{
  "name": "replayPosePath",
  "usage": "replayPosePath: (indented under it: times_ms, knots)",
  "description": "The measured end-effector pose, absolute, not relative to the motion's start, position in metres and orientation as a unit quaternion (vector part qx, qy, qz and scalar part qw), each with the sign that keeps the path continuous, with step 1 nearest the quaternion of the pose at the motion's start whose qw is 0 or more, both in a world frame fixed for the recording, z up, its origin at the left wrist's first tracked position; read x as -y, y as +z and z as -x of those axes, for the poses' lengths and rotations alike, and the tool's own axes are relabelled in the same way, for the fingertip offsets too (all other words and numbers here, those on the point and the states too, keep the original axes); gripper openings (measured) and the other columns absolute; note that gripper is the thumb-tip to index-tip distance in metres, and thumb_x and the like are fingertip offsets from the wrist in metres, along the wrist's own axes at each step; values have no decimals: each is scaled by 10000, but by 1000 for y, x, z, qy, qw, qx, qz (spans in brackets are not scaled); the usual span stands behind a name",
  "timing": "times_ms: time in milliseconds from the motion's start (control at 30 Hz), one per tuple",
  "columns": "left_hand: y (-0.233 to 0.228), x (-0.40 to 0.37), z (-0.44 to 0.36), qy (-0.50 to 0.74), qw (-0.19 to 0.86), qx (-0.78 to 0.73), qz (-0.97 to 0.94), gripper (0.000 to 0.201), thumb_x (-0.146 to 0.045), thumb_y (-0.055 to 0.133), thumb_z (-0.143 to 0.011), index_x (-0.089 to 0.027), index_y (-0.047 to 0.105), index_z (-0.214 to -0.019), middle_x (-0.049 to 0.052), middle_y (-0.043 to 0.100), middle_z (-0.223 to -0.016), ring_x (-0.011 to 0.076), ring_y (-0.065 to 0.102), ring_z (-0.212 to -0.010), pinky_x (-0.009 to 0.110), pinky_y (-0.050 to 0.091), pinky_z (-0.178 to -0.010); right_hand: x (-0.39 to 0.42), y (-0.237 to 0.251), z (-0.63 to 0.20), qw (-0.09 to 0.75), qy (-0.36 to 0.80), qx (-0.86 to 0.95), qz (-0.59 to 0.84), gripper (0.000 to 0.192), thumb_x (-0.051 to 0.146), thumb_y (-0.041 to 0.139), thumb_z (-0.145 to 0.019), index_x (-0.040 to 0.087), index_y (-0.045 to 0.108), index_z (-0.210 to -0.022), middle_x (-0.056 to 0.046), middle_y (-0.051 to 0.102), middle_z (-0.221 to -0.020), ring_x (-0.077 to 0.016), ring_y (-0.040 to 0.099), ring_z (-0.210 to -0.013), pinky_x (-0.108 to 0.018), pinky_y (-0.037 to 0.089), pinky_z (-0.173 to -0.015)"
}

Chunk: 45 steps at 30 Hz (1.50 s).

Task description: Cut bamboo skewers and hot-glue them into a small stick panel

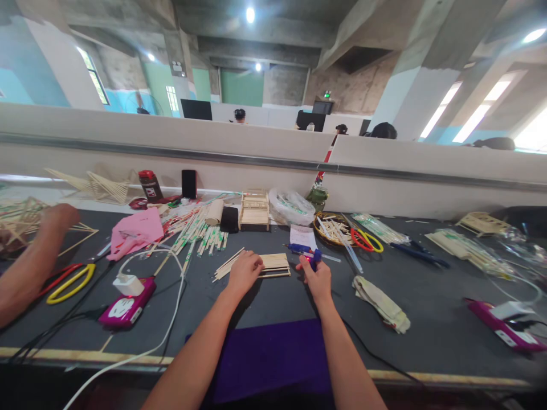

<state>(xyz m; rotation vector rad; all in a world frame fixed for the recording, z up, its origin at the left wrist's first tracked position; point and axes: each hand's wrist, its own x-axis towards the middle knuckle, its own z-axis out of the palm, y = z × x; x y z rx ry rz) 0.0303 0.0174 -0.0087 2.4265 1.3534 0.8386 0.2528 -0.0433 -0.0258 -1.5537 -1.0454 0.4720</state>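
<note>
My left hand [244, 273] rests with curled fingers on a flat raft of wooden sticks [273, 265] lying on the dark table [427, 296]. A few loose sticks [226, 266] stick out to its left. My right hand [317, 277] grips a blue glue gun [304, 251], whose nozzle points left toward the raft. A black cord runs from that hand toward the table's front edge.
A small stick-built frame [254, 209], piles of wrapped chopsticks [196, 230], a basket with scissors [342, 228], a folded cloth [382, 303] and pink power strips [127, 307] lie around. Another person's arm [32, 256] reaches in at the left. A purple cloth [273, 353] lies near me.
</note>
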Motion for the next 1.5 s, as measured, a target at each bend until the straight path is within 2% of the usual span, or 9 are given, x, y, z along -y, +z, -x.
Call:
replayPosePath:
  times_ms: [133, 267, 400, 600, 733, 867, 1000, 1300, 1500]
  knots:
    - [-11, -31, -14, 450, 150, -543, -693, 166, -325, 522, -859, -206, 630, -815, 11, 645, -800, 160, 552, -766, 275, 412, -730, 43, -27, -254, 569, 208, 440, 663, 529, 648, 567, -753, 135, 687, -703, -44, 674, -558, -113, 498, -365, -235, 413, -418]
    - [-16, -41, -2, 494, 193, -592, -606, 165, -330, 531, -835, -202, 631, -807, -12, 631, -727, 139, 541, -655, 251, 398, -637, 41, -30, -255, 584, 219, 421, 658, 543, 653, 579, -738, 123, 695, -717, -50, 670, -552, -103, 470, -344, -233, 400, -392]
    - [-20, -35, -11, 440, 189, -552, -683, 94, -256, 599, -782, -206, 641, -850, -1, 629, -802, 148, 552, -754, 258, 409, -710, 41, -30, -254, 590, 220, 426, 650, 535, 641, 587, -741, 118, 695, -710, -59, 677, -571, -98, 468, -352, -229, 407, -396]
    - [-27, -23, -28, 318, 160, -502, -788, 299, -256, 750, -663, -223, 643, -940, 24, 588, -905, 197, 515, -905, 306, 394, -806, 44, -25, -251, 580, 227, 418, 661, 545, 655, 595, -721, 122, 695, -661, -37, 617, -468, -105, 461, -336, -229, 404, -379]
    - [-30, -25, -28, 293, 173, -504, -794, 167, -237, 737, -686, -214, 651, -827, 18, 579, -869, 190, 519, -897, 322, 384, -853, 44, -25, -252, 576, 226, 425, 660, 544, 647, 589, -733, 116, 693, -682, -60, 657, -541, -105, 473, -352, -234, 412, -395]
    - [-30, -25, -29, 292, 160, -480, -811, 84, -233, 710, -725, -220, 653, -786, 3, 586, -853, 173, 523, -879, 360, 324, -963, 44, -26, -253, 566, 225, 432, 665, 535, 640, 582, -745, 120, 689, -680, -32, 604, -469, -114, 478, -363, -235, 412, -413]
    - [-30, -25, -32, 276, 153, -453, -834, 75, -248, 707, -738, -216, 648, -772, 3, 591, -845, 169, 517, -866, 324, 354, -890, 41, -30, -255, 570, 233, 426, 663, 531, 644, 588, -739, 125, 686, -682, -11, 567, -436, -113, 465, -361, -232, 393, -403]
    - [-17, -23, -36, 201, 46, -429, -879, 101, -280, 619, -824, -193, 633, -775, 60, 600, -844, 205, 501, -861, 331, 352, -739, 35, -35, -257, 653, 327, 339, 593, 525, 605, 695, -657, 120, 630, -847, -48, 691, -654, -67, 415, -358, -214, 365, -371]
    - [-11, -16, -43, 165, -10, -411, -897, 177, -217, 501, -890, -182, 635, -780, 86, 611, -840, 229, 499, -881, 372, 336, -755, 39, -27, -261, 710, 373, 254, 541, 449, 503, 756, -606, 132, 642, -830, -36, 690, -745, -79, 505, -447, -208, 427, -416]
